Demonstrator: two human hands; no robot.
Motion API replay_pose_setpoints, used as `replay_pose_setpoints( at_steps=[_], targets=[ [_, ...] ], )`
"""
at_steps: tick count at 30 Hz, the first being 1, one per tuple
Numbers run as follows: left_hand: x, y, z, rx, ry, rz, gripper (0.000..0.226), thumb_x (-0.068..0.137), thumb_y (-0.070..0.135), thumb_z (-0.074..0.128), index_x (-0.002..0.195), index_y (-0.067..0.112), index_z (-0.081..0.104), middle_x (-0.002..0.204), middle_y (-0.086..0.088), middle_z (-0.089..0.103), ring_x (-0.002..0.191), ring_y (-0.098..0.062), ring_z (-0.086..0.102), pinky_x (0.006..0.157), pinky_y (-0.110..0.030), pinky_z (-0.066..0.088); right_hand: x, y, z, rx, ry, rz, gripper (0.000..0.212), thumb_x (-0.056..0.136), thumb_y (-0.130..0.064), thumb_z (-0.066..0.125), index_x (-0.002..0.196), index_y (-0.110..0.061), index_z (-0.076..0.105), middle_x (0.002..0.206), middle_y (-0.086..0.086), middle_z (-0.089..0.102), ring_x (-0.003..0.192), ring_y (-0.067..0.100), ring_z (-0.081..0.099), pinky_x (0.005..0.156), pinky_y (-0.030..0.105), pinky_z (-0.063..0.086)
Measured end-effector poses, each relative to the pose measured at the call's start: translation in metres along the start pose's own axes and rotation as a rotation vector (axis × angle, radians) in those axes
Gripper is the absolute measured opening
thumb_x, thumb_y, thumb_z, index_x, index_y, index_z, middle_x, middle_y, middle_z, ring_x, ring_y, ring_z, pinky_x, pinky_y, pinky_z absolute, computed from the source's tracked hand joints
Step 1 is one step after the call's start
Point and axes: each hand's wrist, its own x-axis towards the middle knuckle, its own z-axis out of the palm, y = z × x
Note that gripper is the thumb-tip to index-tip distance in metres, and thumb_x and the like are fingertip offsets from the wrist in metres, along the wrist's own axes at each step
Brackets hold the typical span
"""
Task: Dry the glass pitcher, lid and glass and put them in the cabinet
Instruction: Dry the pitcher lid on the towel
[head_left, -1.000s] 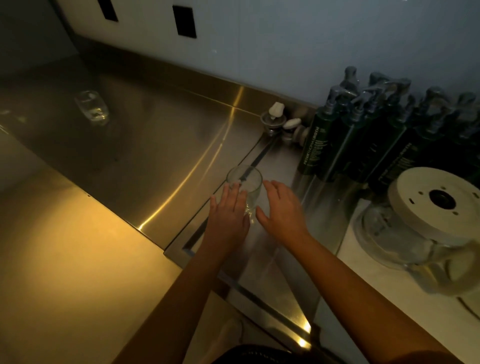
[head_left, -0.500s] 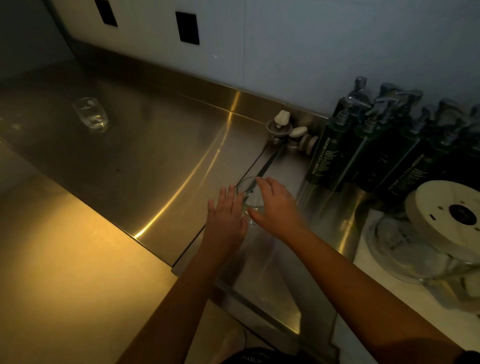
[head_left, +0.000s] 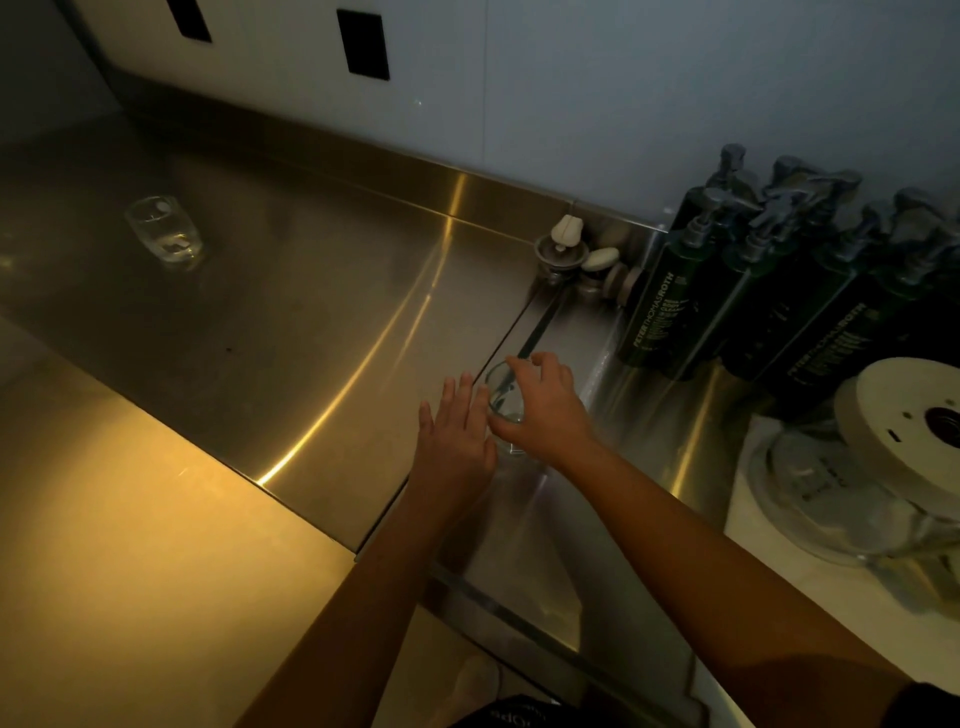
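As the right hand (head_left: 543, 415) is gripping the glass (head_left: 501, 400), the left hand (head_left: 457, 439) is lying open alongside. Lifting it steadily and upright is looking wisest.

- "PETERTHOMASROTH" runs in pale capitals up the side of a dark green pump bottle (head_left: 657, 317), at the left end of the row by the wall
- The same "PETERTHOMASROTH" stands on a second pump bottle (head_left: 826, 340) further right
- Smaller lines beside the brand on both are too fine to read
- Faint print on the glass pitcher (head_left: 815, 483) is unreadable
- Pale letters on dark cloth (head_left: 511, 719) at the bottom edge are blurred
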Motion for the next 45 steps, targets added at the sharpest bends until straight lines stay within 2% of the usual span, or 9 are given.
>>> replay_pose_setpoints(
  at_steps=[7,11,17,21,26,30,35,41,45],
  targets=[
    [0.007,0.008,-0.001,-0.169,0.038,0.066,0.057,0.088,0.022,0.038,0.140,-0.002,0.036,0.148,-0.022,0.031,0.140,-0.036,0.022,0.108,-0.053,0.010,-0.002,0.008,-0.011,0.068,0.105,0.008,0.074,0.073,-0.040,0.072,0.137,-0.019,0.040,0.131,0.011,0.034,0.122,0.026,0.031,0.092,0.037,0.042],
    [0.014,0.024,0.003,-0.317,0.015,0.054,0.063,0.091,0.033,0.032,0.147,0.009,0.020,0.156,-0.011,0.015,0.145,-0.022,0.005,0.110,-0.035,-0.006,-0.016,0.024,-0.026,0.068,0.173,0.048,0.074,0.072,-0.039,0.074,0.136,-0.022,0.041,0.131,0.008,0.033,0.120,0.023,0.033,0.092,0.029,0.037],
    [0.026,0.068,0.017,-0.444,-0.104,0.063,0.059,0.098,0.026,0.042,0.149,0.018,0.013,0.158,0.001,0.007,0.144,-0.011,0.000,0.115,-0.035,-0.003,-0.057,0.060,-0.044,0.034,0.243,0.164,0.080,0.069,-0.042,0.076,0.137,-0.020,0.042,0.134,0.011,0.035,0.122,0.026,0.036,0.095,0.035,0.040],
    [0.026,0.095,0.028,-0.407,-0.196,0.169,0.061,0.098,0.020,0.041,0.150,0.017,0.008,0.158,0.000,0.003,0.144,-0.013,-0.005,0.113,-0.033,-0.007,-0.093,0.078,-0.050,0.051,0.329,0.231,0.079,0.061,-0.048,0.074,0.129,-0.014,0.053,0.123,0.017,0.046,0.112,0.033,0.047,0.087,0.041,0.046],
    [0.021,0.127,0.040,-0.423,-0.275,0.336,0.062,0.097,0.016,0.042,0.149,0.015,0.009,0.158,-0.002,0.003,0.145,-0.014,-0.004,0.114,-0.034,-0.007,-0.133,0.099,-0.061,0.058,0.415,0.307,0.074,0.062,-0.050,0.071,0.124,-0.014,0.055,0.118,0.014,0.047,0.107,0.030,0.051,0.085,0.027,0.040],
    [0.013,0.153,0.045,-0.428,-0.329,0.466,0.064,0.096,0.019,0.044,0.149,0.017,0.009,0.158,0.000,0.004,0.142,-0.007,-0.007,0.112,-0.031,-0.009,-0.165,0.109,-0.070,0.043,0.487,0.368,0.072,0.062,-0.052,0.067,0.122,-0.012,0.057,0.116,0.015,0.049,0.107,0.030,0.051,0.086,0.029,0.042],
    [-0.001,0.187,0.052,-0.391,-0.408,0.609,0.065,0.096,0.015,0.043,0.149,0.018,0.007,0.158,0.002,0.002,0.143,-0.009,-0.008,0.111,-0.030,-0.011,-0.204,0.128,-0.077,0.056,0.506,0.440,0.074,0.061,-0.053,0.069,0.123,-0.014,0.056,0.116,0.013,0.049,0.107,0.028,0.050,0.084,0.034,0.048],
    [-0.018,0.219,0.064,-0.349,-0.500,0.731,0.067,0.096,0.016,0.042,0.150,0.018,0.002,0.158,0.003,0.000,0.143,-0.008,-0.011,0.111,-0.031,-0.013,-0.240,0.149,-0.082,0.097,0.532,0.486,0.077,0.064,-0.056,0.064,0.127,-0.013,0.052,0.117,0.012,0.048,0.111,0.022,0.047,0.092,0.027,0.040],
    [-0.023,0.237,0.067,-0.298,-0.531,0.788,0.069,0.096,0.017,0.041,0.150,0.019,-0.002,0.158,0.004,-0.001,0.143,-0.007,-0.012,0.113,-0.033,-0.011,-0.258,0.160,-0.086,0.177,0.495,0.510,0.079,0.068,-0.059,0.061,0.137,-0.025,0.039,0.123,0.003,0.040,0.111,0.008,0.039,0.094,0.013,0.033]
  ],
)
